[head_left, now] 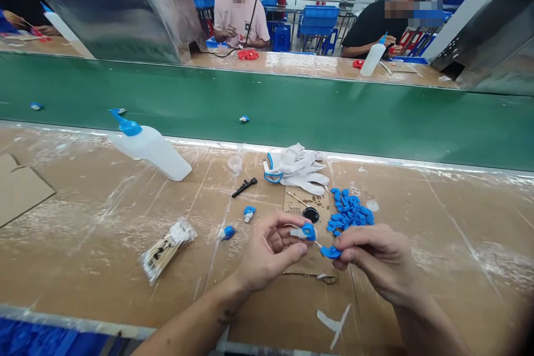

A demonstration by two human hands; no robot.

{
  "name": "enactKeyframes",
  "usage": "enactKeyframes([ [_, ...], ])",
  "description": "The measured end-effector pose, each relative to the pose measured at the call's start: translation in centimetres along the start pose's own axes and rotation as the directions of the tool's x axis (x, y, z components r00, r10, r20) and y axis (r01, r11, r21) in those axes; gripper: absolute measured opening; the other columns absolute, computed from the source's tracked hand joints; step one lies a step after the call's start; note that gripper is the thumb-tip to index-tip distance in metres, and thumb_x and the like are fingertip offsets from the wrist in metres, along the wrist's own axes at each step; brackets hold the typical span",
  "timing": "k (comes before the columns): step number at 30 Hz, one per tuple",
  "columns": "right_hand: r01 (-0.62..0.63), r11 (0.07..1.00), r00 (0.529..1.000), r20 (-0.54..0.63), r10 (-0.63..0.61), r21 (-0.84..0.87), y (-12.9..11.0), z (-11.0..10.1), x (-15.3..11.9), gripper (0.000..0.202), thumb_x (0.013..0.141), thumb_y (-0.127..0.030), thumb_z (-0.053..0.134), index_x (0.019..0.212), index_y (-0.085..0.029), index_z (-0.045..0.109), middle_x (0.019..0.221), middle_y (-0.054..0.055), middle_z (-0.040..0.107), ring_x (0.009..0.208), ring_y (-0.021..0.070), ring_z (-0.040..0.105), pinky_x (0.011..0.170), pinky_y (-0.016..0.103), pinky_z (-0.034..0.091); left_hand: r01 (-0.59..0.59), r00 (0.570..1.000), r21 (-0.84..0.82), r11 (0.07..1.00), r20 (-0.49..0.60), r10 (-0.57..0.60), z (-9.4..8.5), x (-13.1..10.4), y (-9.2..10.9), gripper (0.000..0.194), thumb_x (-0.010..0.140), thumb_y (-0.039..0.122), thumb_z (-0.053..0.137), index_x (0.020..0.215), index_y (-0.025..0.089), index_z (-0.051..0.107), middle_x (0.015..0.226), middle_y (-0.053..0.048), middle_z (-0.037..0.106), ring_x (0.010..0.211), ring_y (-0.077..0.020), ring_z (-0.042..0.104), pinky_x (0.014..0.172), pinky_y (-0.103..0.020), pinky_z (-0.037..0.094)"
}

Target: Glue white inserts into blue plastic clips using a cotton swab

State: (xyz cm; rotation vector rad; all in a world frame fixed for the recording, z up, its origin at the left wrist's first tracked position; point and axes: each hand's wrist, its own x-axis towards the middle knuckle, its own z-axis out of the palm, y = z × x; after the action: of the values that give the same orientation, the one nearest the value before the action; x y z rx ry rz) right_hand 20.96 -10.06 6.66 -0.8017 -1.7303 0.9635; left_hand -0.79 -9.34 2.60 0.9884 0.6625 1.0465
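My left hand (pixel 271 247) pinches a small blue-and-white plastic part (pixel 308 231) between thumb and fingers. Just beside it, my right hand (pixel 373 256) grips a loose blue plastic piece (pixel 331 252) by its right end. A thin pale stick shows between the two parts; which hand has it, I cannot tell. Behind my right hand lies a pile of blue plastic pieces (pixel 350 211). A round black dish (pixel 311 214) rests on a cardboard square beyond my fingers. To the left of my left hand are two more blue-and-white parts, one upper (pixel 249 213) and one lower (pixel 227 233).
White gloves (pixel 298 168), a black tool (pixel 244 187), a bag of cotton swabs (pixel 168 249) and a tilted white squeeze bottle (pixel 156 150) lie on the table. Past them runs a green conveyor belt (pixel 292 108) carrying small parts. Several people sit across it.
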Motion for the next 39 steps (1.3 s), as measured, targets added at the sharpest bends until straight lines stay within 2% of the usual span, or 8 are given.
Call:
enactKeyframes([
  [6, -0.017, 0.970, 0.988, -0.152, -0.021, -0.243, -0.3, 1.5, 0.1, 0.015, 0.097, -0.025, 0.072, 0.082, -0.022, 0.071, 0.070, -0.002, 0.069, 0.064, 0.0131, 0.062, 0.058, 0.025, 0.047, -0.152, 0.988, 0.071, 0.986, 0.009, 0.152, 0.4, -0.2, 0.1, 0.028, 0.081, 0.021, 0.085, 0.104, 0.018, 0.069, 0.117, -0.013, 0.078, 0.103, -0.0224, 0.079, 0.093, -0.035, 0.065],
  [12, -0.033, 0.947, 0.996, -0.090, 0.005, -0.319, -0.4, 1.9, 0.2, 0.020, 0.098, -0.024, 0.070, 0.078, -0.022, 0.066, 0.069, -0.003, 0.064, 0.063, 0.0120, 0.057, 0.055, 0.024, 0.041, -0.180, 0.984, 0.135, 0.974, 0.024, 0.178, 0.7, -0.3, 0.0, 0.027, 0.082, 0.024, 0.086, 0.104, 0.017, 0.073, 0.115, -0.015, 0.079, 0.103, -0.0242, 0.079, 0.093, -0.036, 0.066],
  [18, 0.032, 0.898, 0.992, -0.097, -0.082, -0.438, -0.3, 2.3, 0.1, 0.023, 0.099, -0.023, 0.069, 0.078, -0.021, 0.060, 0.066, -0.003, 0.060, 0.060, 0.0115, 0.055, 0.054, 0.024, 0.042, -0.333, 0.940, 0.298, 0.895, 0.025, 0.341, 0.5, -0.5, -0.2, 0.014, 0.087, 0.014, 0.080, 0.100, 0.019, 0.077, 0.110, -0.012, 0.082, 0.105, -0.0234, 0.079, 0.092, -0.033, 0.065],
  [21, 0.062, 0.896, 0.989, -0.097, -0.116, -0.440, -0.4, 2.2, -0.1, 0.015, 0.100, -0.032, 0.069, 0.094, -0.020, 0.064, 0.082, 0.002, 0.067, 0.073, 0.0142, 0.062, 0.061, 0.025, 0.049, -0.481, 0.873, 0.357, 0.801, 0.106, 0.476, 0.5, -0.7, -0.3, 0.019, 0.087, 0.010, 0.079, 0.103, 0.021, 0.076, 0.111, -0.011, 0.082, 0.102, -0.0229, 0.079, 0.090, -0.032, 0.065],
  [25, 0.152, 0.918, 0.988, 0.081, -0.131, -0.366, -0.5, 1.9, -0.2, 0.045, 0.101, -0.050, 0.066, 0.135, -0.020, 0.062, 0.125, 0.012, 0.069, 0.111, 0.0201, 0.069, 0.090, 0.029, 0.059, -0.549, 0.825, 0.359, 0.755, 0.088, 0.558, 0.6, -0.9, -0.4, 0.037, 0.083, 0.013, 0.084, 0.117, 0.021, 0.072, 0.106, -0.008, 0.081, 0.096, -0.0183, 0.079, 0.086, -0.023, 0.064],
  [30, 0.197, 0.949, 0.979, 0.109, -0.175, -0.244, -0.5, 1.8, -0.2, 0.033, 0.102, -0.040, 0.067, 0.131, -0.025, 0.066, 0.125, 0.008, 0.072, 0.115, 0.0180, 0.071, 0.098, 0.028, 0.059, -0.605, 0.790, 0.329, 0.725, 0.131, 0.599, 0.7, -0.7, 0.3, 0.022, 0.079, 0.020, 0.090, 0.094, 0.019, 0.073, 0.095, -0.005, 0.082, 0.085, -0.0168, 0.080, 0.076, -0.020, 0.064],
  [35, 0.237, 0.928, 0.971, 0.072, -0.226, -0.289, -0.5, 2.5, -0.3, 0.041, 0.104, -0.041, 0.063, 0.139, -0.020, 0.060, 0.119, 0.012, 0.075, 0.110, 0.0210, 0.072, 0.095, 0.034, 0.060, -0.565, 0.822, 0.302, 0.768, 0.122, 0.556, 1.0, -0.8, 1.1, 0.013, 0.085, 0.014, 0.084, 0.088, 0.018, 0.072, 0.088, -0.005, 0.079, 0.076, -0.0148, 0.078, 0.066, -0.020, 0.061],
  [39, 0.222, 0.923, 0.975, 0.073, -0.209, -0.316, -1.2, 3.1, -0.8, 0.032, 0.110, -0.037, 0.052, 0.133, -0.017, 0.059, 0.118, 0.012, 0.073, 0.113, 0.0193, 0.070, 0.099, 0.031, 0.058, -0.554, 0.830, 0.318, 0.770, 0.131, 0.543, 1.6, -1.5, 1.3, 0.019, 0.083, 0.003, 0.079, 0.090, 0.018, 0.071, 0.084, -0.003, 0.077, 0.075, -0.0131, 0.075, 0.067, -0.019, 0.060],
])
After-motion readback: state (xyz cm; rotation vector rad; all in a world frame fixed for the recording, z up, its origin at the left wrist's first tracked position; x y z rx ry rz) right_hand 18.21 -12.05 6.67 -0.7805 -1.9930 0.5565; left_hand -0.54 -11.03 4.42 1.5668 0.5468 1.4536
